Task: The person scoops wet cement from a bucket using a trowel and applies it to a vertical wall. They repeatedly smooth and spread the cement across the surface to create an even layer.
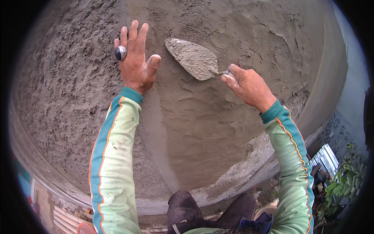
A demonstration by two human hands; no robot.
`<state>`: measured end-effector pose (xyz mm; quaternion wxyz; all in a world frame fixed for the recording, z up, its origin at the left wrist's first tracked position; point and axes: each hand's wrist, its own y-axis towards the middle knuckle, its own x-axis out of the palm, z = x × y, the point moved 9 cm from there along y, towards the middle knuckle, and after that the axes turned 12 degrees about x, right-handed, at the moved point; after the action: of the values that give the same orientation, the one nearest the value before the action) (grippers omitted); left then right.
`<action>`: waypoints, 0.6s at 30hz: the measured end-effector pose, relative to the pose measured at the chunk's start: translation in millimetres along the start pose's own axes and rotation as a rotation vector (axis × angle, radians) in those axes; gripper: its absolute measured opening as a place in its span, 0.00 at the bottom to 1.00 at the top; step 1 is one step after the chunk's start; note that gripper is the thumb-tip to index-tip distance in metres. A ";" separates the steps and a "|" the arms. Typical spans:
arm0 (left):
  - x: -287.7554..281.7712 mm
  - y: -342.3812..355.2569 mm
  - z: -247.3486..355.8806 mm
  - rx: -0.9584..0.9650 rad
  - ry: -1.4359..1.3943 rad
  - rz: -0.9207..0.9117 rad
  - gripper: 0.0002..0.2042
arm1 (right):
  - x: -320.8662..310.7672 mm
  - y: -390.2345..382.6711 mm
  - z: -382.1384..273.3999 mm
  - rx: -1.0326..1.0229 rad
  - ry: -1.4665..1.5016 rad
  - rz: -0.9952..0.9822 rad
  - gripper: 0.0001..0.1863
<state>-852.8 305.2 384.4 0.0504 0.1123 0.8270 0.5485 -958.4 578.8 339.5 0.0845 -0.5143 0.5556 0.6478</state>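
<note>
So, going left to right: the left hand (135, 62) is spread wide and flat against the wet plaster wall (58, 97), fingers pointing up, holding nothing. There's a chunky dark-stone ring (120, 52) on one finger. Everything out past that hand is rough, lumpy mortar, thrown on but not floated at all.

Just right of the thumb there's the trowel (193, 58), a pointed one caked in grey mix, blade lying flat on the wall with its tip aimed back toward the left hand. The two are near but not touching. The right hand (247, 85) is closed around the trowel's handle, which is mostly hidden in the grip.

Below and between both hands is a smoother patch (194, 128) with wavy trowel marks, and a narrow smooth strip running down under the left wrist. So I'd say the middle has had a first pass, but it isn't flat yet. Right of the right hand the coat looks roughly spread with ridges left in it, and the lower edge is ragged. Way more left than done, by my guess.

Below the hands you can see dark shoes (183, 212), and some green plants (348, 181) far off to the lower right.
</note>
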 end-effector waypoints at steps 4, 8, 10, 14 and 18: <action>1.2 0.8 0.2 -0.001 -0.002 -0.012 0.48 | 1.6 -22.9 0.9 -0.107 -0.211 0.067 0.18; 1.6 1.3 1.1 -0.004 0.006 -0.034 0.48 | -53.9 -25.8 31.2 -0.081 -0.336 0.440 0.17; 1.6 1.7 1.6 -0.011 0.010 -0.042 0.49 | -89.2 -6.9 63.3 0.064 -0.325 0.558 0.16; 1.7 4.1 3.9 -0.015 0.020 -0.066 0.48 | -140.9 34.4 105.4 0.241 -0.360 0.620 0.20; 2.3 5.1 5.4 -0.008 0.011 -0.070 0.48 | -174.8 55.1 129.2 0.383 -0.255 0.668 0.23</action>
<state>-853.3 312.5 387.0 0.0654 0.0802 0.8284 0.5505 -990.1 743.5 488.3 0.0318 -0.1958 0.7880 0.5828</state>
